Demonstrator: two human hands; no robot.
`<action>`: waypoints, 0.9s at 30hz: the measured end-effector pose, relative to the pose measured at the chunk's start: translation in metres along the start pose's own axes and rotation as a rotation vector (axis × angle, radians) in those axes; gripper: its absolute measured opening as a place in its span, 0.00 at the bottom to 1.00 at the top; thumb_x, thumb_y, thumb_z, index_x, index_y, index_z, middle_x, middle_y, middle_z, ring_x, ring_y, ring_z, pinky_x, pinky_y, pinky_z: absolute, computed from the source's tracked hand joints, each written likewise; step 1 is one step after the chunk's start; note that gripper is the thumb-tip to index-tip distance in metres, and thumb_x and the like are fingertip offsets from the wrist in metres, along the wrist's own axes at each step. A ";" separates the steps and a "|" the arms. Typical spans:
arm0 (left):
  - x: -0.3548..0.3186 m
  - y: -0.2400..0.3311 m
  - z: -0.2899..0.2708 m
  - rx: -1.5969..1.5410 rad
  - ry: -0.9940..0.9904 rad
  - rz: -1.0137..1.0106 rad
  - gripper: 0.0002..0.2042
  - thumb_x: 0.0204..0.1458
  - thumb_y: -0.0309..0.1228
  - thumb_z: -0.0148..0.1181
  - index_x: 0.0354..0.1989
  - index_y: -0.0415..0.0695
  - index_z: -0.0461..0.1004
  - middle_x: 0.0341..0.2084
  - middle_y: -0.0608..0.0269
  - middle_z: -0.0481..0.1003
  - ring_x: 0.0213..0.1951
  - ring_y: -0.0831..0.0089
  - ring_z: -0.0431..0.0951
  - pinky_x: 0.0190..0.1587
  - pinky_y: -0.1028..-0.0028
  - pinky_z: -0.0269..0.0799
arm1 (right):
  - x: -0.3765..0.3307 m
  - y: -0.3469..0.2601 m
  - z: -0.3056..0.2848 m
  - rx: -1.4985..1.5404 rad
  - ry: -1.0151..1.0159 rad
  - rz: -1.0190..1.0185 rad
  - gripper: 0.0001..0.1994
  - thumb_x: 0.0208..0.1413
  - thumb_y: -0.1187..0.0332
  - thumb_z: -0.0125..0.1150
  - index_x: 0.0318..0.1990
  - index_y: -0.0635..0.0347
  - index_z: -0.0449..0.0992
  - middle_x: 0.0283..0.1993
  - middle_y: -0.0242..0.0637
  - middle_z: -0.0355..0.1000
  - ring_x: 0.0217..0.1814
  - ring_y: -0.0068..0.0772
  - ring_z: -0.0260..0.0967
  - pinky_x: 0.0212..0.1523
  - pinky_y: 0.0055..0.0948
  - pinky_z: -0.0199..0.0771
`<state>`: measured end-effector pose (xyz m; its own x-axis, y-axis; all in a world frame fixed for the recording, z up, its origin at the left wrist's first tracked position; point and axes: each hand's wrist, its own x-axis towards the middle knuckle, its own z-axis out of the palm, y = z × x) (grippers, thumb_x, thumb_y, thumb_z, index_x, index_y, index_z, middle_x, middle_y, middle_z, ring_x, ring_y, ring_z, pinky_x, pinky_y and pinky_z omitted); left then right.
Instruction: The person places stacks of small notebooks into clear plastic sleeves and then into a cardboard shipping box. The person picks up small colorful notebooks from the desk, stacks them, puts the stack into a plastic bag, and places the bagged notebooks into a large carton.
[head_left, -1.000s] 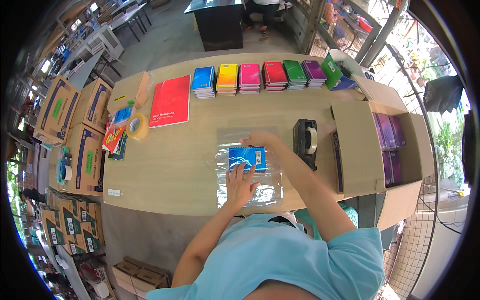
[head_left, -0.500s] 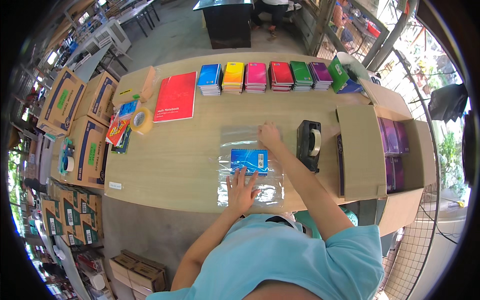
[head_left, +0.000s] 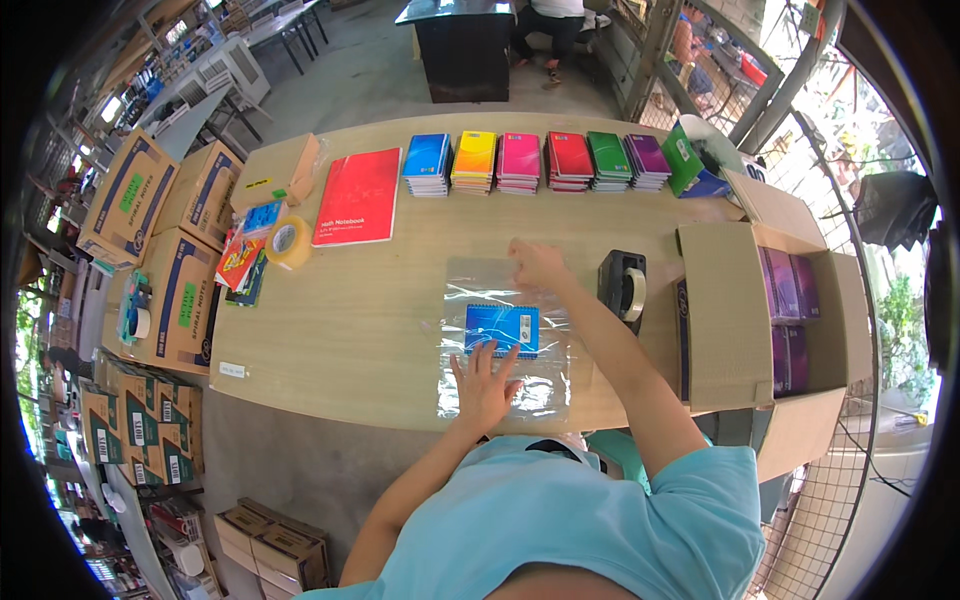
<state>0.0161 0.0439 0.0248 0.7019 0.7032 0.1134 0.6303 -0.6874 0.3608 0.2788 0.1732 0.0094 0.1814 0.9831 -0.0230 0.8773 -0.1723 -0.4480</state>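
Observation:
A small blue spiral notebook [head_left: 502, 329] lies inside a clear plastic sleeve [head_left: 505, 340] spread flat on the wooden table [head_left: 350, 320]. My left hand [head_left: 484, 382] presses flat on the sleeve's near part, fingers apart, just below the notebook. My right hand [head_left: 537, 266] rests at the sleeve's far right corner, fingers on the plastic, close to the black tape dispenser [head_left: 624, 287].
A row of coloured notebook stacks [head_left: 540, 160] lines the far edge, with a large red notebook [head_left: 360, 196] and a tape roll [head_left: 287, 242] to the left. An open carton [head_left: 780, 320] holding purple notebooks stands on the right. Cartons [head_left: 150, 240] sit at the left.
My right hand has moved a little to the right along the sleeve's far edge, toward the tape dispenser. My left hand stays pressed on the sleeve.

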 end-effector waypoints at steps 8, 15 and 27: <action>0.013 -0.001 0.003 -0.061 0.099 -0.022 0.33 0.47 0.43 0.68 0.65 0.63 0.65 0.62 0.44 0.57 0.65 0.43 0.56 0.61 0.29 0.48 | -0.017 -0.021 -0.016 -0.096 -0.158 -0.362 0.04 0.43 0.64 0.67 0.29 0.46 0.81 0.38 0.36 0.78 0.43 0.45 0.76 0.41 0.45 0.76; 0.020 0.018 -0.002 -0.018 0.082 -0.069 0.33 0.44 0.41 0.72 0.62 0.64 0.68 0.62 0.37 0.54 0.66 0.37 0.52 0.64 0.34 0.48 | -0.072 -0.037 0.001 -0.114 0.064 -0.388 0.09 0.46 0.70 0.62 0.36 0.48 0.83 0.37 0.33 0.73 0.44 0.42 0.73 0.38 0.43 0.76; 0.021 0.001 0.040 -0.086 0.089 -0.018 0.35 0.43 0.39 0.72 0.63 0.50 0.69 0.68 0.23 0.38 0.71 0.29 0.38 0.68 0.38 0.41 | -0.124 -0.070 0.044 0.016 0.374 -0.273 0.09 0.41 0.76 0.59 0.32 0.55 0.81 0.31 0.37 0.70 0.37 0.43 0.72 0.34 0.41 0.76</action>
<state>0.0443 0.0506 -0.0098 0.6557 0.7316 0.1867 0.6092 -0.6587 0.4416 0.1751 0.0662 0.0042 0.0952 0.9022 0.4207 0.9087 0.0938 -0.4067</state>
